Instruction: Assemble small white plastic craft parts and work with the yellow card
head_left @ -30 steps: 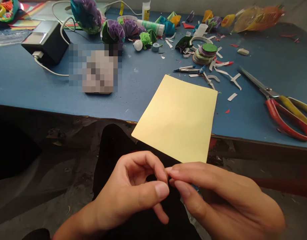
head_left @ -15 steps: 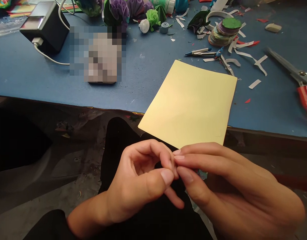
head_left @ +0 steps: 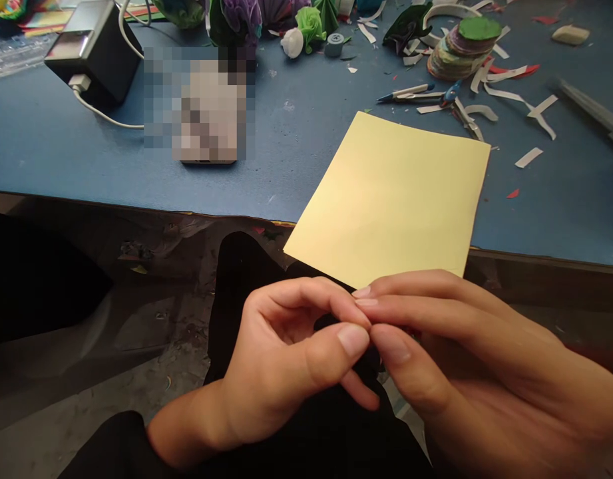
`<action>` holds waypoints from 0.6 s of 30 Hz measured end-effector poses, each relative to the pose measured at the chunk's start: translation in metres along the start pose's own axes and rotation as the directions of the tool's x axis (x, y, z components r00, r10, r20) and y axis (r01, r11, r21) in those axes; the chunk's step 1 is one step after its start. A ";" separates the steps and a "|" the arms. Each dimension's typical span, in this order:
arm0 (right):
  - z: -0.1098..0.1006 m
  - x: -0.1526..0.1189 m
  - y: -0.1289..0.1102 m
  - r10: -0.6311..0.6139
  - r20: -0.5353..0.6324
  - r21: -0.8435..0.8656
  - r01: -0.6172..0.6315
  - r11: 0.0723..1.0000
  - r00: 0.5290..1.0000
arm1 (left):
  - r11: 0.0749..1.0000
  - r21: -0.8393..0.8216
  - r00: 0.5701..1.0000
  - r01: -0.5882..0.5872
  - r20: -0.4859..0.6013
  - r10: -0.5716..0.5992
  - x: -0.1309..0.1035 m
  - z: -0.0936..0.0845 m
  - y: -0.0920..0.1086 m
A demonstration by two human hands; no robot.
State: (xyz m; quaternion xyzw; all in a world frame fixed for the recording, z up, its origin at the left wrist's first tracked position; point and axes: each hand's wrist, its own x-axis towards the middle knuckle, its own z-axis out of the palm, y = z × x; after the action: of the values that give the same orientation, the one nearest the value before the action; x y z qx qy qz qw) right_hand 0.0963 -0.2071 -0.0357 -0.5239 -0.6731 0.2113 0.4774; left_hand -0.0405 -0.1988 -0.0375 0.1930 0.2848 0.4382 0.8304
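Over my lap, my left hand curls its thumb and index finger into a closed pinch. The fingertips of my right hand press together and meet the left fingertips. Whatever lies between the tips, if anything, is hidden or too small to name. Just beyond my fingers a yellow sheet of paper lies on the blue table, with its near corner jutting over the edge.
Behind the sheet are a compass, paper strips, a green-topped round stack and an eraser. Scissors lie at the right. A pixelated phone-like object and a black box with a white cable stand left.
My left thumb and index finger have straightened and moved slightly right, their tips now closer together against the right fingertips. The view has shifted a little, and the scissors sit further toward the right edge.
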 end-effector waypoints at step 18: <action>0.001 0.003 -0.001 -0.020 -0.006 0.010 0.020 1.000 1.000 | 0.984 0.169 0.996 -0.055 -0.060 0.066 -0.001 0.000 -0.001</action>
State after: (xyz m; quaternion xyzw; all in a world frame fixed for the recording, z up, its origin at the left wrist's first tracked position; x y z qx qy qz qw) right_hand 0.0952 -0.2048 -0.0341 -0.5152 -0.6758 0.2082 0.4842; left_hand -0.0405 -0.1997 -0.0380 0.2562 0.3416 0.4438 0.7878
